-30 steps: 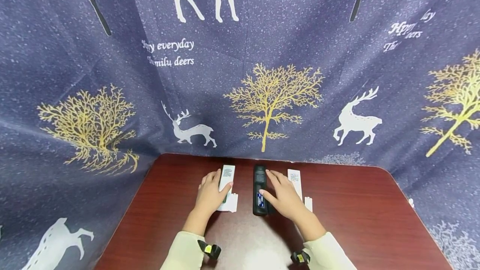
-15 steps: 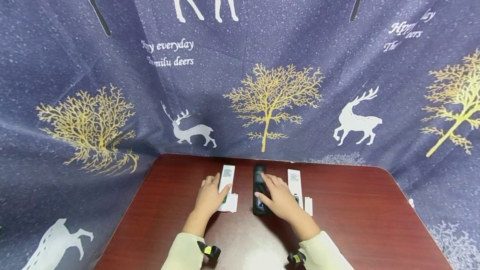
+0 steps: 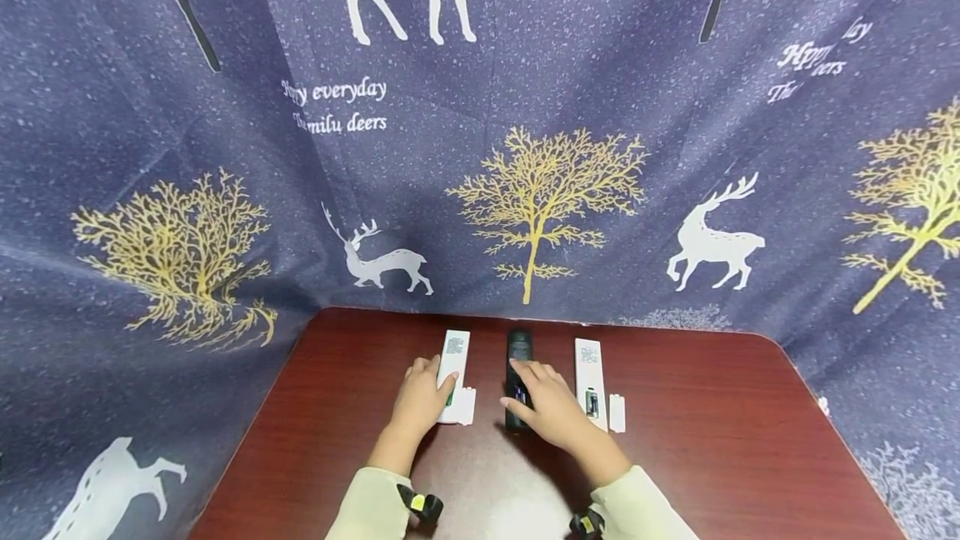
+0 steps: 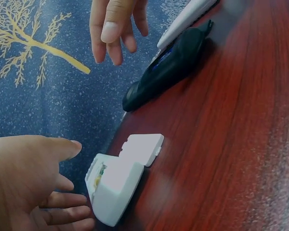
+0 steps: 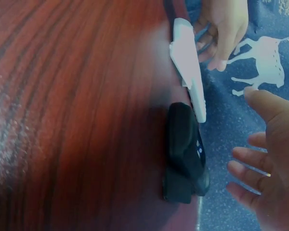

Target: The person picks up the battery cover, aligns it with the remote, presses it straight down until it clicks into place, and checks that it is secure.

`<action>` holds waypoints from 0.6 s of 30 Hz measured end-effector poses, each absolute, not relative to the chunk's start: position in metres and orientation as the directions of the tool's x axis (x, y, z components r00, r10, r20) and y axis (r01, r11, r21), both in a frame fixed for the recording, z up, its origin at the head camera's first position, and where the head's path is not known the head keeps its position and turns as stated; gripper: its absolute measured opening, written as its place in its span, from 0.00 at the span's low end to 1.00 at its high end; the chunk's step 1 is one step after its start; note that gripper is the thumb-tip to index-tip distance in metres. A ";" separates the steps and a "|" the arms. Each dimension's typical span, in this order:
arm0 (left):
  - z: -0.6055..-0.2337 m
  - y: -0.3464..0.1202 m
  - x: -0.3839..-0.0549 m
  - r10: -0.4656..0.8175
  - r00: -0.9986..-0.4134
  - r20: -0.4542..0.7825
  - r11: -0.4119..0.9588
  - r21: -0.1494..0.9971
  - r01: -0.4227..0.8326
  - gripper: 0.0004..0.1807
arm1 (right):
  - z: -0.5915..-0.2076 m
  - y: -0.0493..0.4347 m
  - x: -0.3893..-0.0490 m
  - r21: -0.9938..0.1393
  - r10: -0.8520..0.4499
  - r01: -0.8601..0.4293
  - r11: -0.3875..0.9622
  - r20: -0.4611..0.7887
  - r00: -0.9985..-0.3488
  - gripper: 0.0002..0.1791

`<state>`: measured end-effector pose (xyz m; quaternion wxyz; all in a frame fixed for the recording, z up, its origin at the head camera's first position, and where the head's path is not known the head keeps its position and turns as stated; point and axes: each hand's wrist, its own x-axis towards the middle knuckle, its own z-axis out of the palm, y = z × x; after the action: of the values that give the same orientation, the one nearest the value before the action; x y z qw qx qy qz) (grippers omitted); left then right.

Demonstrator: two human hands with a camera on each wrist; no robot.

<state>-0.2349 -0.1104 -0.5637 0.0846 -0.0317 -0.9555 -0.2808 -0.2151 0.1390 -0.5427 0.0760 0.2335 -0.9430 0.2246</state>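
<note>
My left hand (image 3: pixel 417 397) lies at the left side of a white remote control (image 3: pixel 455 348), fingers relaxed; in the left wrist view its fingertips are right at the remote's edge. That remote is back up with its battery compartment uncovered, and a white battery cover (image 4: pixel 143 148) lies against its right side. Over a black remote control (image 3: pixel 519 340) hovers my right hand (image 3: pixel 553 408), thumb and fingers spread, partly hiding it. Blue batteries show in the black remote's compartment. In the right wrist view a black battery cover (image 5: pixel 177 186) lies beside the black remote.
Further right lies another white remote control (image 3: pixel 589 365), its compartment uncovered with a battery (image 3: pixel 592 403) showing. Its white cover (image 3: pixel 617 413) is just to its right. A dark blue cloth (image 3: pixel 420 165) printed with deer and trees hangs behind the reddish wooden table (image 3: pixel 705 432).
My right hand has moved left and slightly nearer over the black remote, uncovering the right white remote's compartment. My left hand has barely shifted.
</note>
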 end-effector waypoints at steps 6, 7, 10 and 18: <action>-0.568 -0.111 -0.232 0.030 -0.978 0.205 0.851 0.509 0.132 0.29 | -0.546 0.135 -0.213 -0.403 -0.425 -0.497 0.769 0.259 -0.867 0.37; -0.569 -0.111 -0.232 0.035 -0.976 0.214 0.852 0.505 0.141 0.28 | -0.547 0.134 -0.213 -0.398 -0.427 -0.502 0.768 0.267 -0.864 0.37; -0.569 -0.110 -0.231 0.041 -0.972 0.232 0.854 0.497 0.155 0.26 | -0.549 0.132 -0.213 -0.375 -0.438 -0.515 0.771 0.275 -0.856 0.36; -0.571 -0.111 -0.234 0.033 -0.977 0.210 0.859 0.493 0.135 0.24 | -0.550 0.125 -0.212 -0.362 -0.472 -0.539 0.760 0.261 -0.842 0.35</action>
<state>-0.2336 -0.1110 -0.5710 0.0974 -0.0437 -0.9593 -0.2615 -0.2117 0.1250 -0.5502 0.0772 0.2704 -0.9350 0.2161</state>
